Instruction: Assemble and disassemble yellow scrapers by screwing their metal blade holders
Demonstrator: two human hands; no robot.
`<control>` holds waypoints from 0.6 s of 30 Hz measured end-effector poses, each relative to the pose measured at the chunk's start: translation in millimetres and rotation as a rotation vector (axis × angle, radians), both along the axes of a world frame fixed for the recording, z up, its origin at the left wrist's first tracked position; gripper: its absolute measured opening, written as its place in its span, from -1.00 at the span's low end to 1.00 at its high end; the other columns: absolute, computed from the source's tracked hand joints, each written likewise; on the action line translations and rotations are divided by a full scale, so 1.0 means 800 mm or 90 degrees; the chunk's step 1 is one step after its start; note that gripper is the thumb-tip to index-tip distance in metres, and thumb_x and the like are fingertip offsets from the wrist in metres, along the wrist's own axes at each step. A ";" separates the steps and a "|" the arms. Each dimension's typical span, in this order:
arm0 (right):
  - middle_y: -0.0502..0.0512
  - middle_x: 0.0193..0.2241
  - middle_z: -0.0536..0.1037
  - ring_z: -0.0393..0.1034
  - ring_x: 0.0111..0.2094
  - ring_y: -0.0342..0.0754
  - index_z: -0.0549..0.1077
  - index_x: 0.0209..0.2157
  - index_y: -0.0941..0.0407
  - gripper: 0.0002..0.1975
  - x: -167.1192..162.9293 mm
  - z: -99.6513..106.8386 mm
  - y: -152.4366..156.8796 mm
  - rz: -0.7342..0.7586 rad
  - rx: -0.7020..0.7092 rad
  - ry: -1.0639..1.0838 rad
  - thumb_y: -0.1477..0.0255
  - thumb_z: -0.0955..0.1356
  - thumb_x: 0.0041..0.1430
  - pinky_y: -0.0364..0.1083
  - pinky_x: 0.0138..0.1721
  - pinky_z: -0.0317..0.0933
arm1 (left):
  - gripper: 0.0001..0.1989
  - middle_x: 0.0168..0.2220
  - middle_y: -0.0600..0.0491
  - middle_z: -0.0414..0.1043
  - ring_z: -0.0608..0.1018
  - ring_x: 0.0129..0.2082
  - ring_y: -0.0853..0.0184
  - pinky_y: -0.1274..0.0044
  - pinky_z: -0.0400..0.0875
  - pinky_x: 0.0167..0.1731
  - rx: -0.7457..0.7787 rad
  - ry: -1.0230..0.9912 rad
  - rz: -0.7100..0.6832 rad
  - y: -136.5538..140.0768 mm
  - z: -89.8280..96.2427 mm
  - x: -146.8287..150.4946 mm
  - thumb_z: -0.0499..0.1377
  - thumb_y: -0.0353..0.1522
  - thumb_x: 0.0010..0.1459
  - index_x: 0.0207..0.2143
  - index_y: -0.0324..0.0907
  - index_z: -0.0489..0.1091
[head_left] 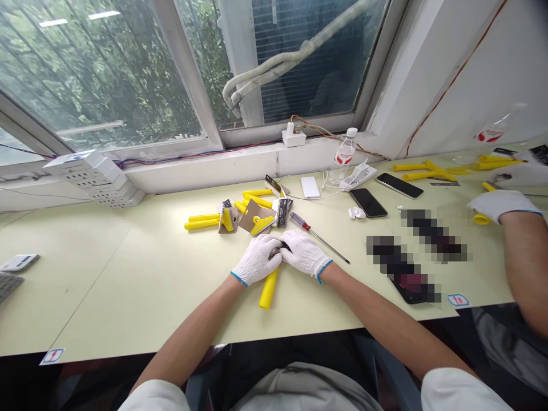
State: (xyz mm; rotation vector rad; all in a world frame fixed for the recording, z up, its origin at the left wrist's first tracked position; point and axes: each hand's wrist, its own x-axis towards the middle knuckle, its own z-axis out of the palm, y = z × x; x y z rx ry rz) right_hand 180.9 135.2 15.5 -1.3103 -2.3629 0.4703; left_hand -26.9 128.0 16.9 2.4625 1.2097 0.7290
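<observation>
In white knitted gloves, my left hand point(258, 258) and my right hand point(305, 253) meet near the middle of the table. Both are closed around the head end of a yellow-handled scraper point(268, 290), whose tubular handle points back toward me. Fingers mostly cover that head; a small dark part shows between them. Just beyond lie other yellow scrapers: one point(204, 221) to the left and a pile point(260, 220) with metal plates and black packaging cards. A screwdriver point(319, 235) with a clear-and-red handle lies right of my right hand.
Phones point(368, 202), an earbud case point(356, 213), a white power bank point(310, 187) and a water bottle point(343, 156) stand to the right. A co-worker's gloved hand point(505, 205) handles yellow parts at far right. White stacked boxes point(100, 180) sit by the window.
</observation>
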 end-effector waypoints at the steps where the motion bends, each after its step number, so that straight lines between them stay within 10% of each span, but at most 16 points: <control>1: 0.28 -0.02 0.58 0.39 0.03 0.07 0.57 0.00 0.21 -0.71 0.000 0.000 0.000 0.000 -0.002 -0.004 0.39 0.29 0.43 0.04 0.22 0.25 | -0.73 -0.06 -0.04 0.60 0.57 0.03 0.09 0.21 0.45 0.15 -0.001 -0.001 0.000 0.000 0.000 0.000 0.18 -0.45 0.24 -0.04 -0.08 0.55; 18: 0.25 -0.01 0.58 0.39 0.05 0.06 0.55 0.01 0.18 -0.72 -0.001 0.003 0.000 0.002 0.002 -0.020 0.40 0.28 0.42 0.03 0.20 0.26 | -0.72 -0.07 -0.04 0.55 0.56 -0.03 0.10 0.23 0.45 0.12 -0.008 0.053 -0.040 -0.001 0.010 -0.004 0.27 -0.35 0.21 -0.01 -0.07 0.51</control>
